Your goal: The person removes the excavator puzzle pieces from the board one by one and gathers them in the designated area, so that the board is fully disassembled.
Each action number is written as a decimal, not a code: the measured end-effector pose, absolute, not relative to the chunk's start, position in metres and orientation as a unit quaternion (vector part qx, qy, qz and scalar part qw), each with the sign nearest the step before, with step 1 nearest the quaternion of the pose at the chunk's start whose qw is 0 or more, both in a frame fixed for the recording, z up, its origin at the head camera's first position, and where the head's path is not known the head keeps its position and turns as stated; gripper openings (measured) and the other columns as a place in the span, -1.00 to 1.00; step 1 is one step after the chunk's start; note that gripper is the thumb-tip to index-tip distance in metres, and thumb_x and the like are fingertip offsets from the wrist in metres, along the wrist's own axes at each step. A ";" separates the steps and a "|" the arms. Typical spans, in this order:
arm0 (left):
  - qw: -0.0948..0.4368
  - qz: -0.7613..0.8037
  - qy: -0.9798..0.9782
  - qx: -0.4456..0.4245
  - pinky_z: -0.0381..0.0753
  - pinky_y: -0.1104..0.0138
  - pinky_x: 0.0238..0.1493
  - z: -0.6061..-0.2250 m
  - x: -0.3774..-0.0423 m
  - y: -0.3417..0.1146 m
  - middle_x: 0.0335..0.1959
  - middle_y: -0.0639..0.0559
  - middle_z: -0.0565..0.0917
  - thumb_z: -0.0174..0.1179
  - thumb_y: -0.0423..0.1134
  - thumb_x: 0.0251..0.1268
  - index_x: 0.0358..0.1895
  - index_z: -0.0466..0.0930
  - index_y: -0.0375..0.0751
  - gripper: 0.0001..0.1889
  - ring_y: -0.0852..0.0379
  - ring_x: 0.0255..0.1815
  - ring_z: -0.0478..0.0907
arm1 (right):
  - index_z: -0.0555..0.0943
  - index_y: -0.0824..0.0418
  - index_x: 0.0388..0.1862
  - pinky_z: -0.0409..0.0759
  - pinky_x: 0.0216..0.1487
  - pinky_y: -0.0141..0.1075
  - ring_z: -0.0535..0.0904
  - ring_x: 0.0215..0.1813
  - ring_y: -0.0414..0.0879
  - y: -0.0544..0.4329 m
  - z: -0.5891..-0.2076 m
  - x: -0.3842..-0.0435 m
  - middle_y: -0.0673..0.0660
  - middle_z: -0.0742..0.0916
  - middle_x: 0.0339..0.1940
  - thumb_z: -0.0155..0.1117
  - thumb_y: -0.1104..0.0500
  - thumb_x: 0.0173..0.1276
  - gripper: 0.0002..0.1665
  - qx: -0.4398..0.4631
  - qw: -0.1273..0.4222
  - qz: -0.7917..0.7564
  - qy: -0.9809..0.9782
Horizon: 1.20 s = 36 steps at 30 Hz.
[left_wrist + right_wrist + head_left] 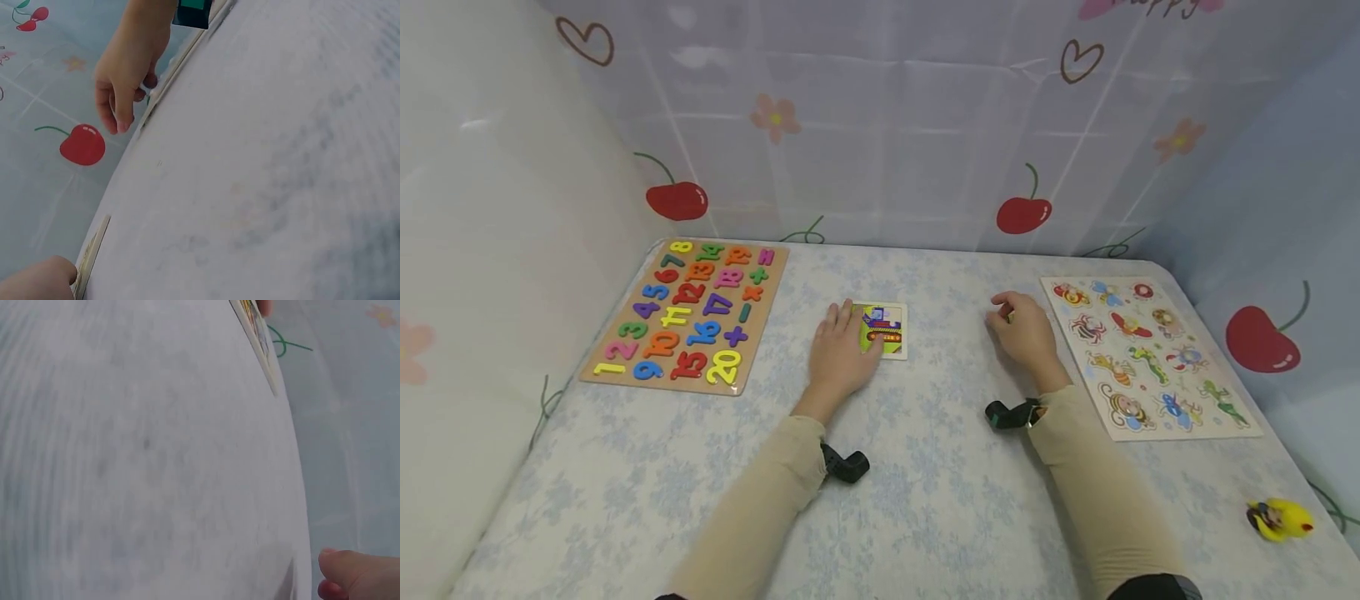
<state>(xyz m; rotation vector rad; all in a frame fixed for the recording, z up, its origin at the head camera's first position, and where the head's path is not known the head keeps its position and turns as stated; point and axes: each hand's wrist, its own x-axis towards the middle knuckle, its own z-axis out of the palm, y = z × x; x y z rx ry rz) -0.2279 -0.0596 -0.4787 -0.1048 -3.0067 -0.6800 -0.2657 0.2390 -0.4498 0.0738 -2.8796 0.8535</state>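
Setting: tabletop play area; home or nursery, pictures are not telling. Backdrop [887, 158], cherry-and-heart print: is hanging behind. Pale side sheets [512, 250]: are enclosing left and right. Floral tablecloth [925, 500]: is covering the top. Number board [732, 317], insect board [1153, 392], vehicle puzzle [892, 322], toy duck [1285, 520]: are lying there.

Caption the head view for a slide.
Left hand rests on a small vehicle puzzle between a number board and an insect board; right hand apart.
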 end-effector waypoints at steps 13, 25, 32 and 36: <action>0.021 -0.206 -0.978 -0.038 -0.15 0.01 0.63 -0.481 -0.225 -0.071 0.65 -0.01 0.00 -0.17 0.29 0.44 0.60 0.06 0.05 -0.24 -0.08 0.68 -0.20 | 0.55 0.11 0.23 0.44 0.01 -0.11 0.44 -0.03 0.00 0.154 -0.444 -0.275 0.10 0.60 -0.09 0.22 0.05 0.47 -0.59 0.074 -0.017 0.329 -0.941; 0.032 -0.181 -0.982 -0.040 -0.10 -0.01 0.63 -0.482 -0.224 -0.070 0.64 -0.02 0.05 -0.16 0.29 0.43 0.59 0.10 0.05 -0.25 -0.07 0.66 -0.11 | 0.58 0.12 0.20 0.46 0.03 -0.10 0.46 -0.08 0.01 0.118 -0.448 -0.283 0.10 0.60 -0.12 0.22 0.02 0.47 -0.61 0.117 -0.041 0.324 -0.938; 0.026 -0.178 -0.983 -0.042 -0.09 -0.01 0.63 -0.481 -0.224 -0.070 0.64 -0.01 0.05 -0.16 0.30 0.42 0.59 0.10 0.05 -0.24 -0.07 0.66 -0.10 | 0.60 0.13 0.18 0.48 -0.02 -0.14 0.48 -0.12 -0.01 0.108 -0.448 -0.285 0.10 0.63 -0.14 0.23 0.02 0.47 -0.62 0.151 -0.039 0.311 -0.937; 0.026 -0.181 -0.982 -0.044 -0.10 0.00 0.63 -0.481 -0.224 -0.071 0.64 -0.01 0.05 -0.17 0.30 0.42 0.59 0.10 0.05 -0.24 -0.06 0.67 -0.11 | 0.61 0.12 0.18 0.50 -0.06 -0.17 0.50 -0.15 -0.02 0.102 -0.447 -0.285 0.09 0.64 -0.14 0.22 0.03 0.47 -0.62 0.159 -0.049 0.301 -0.939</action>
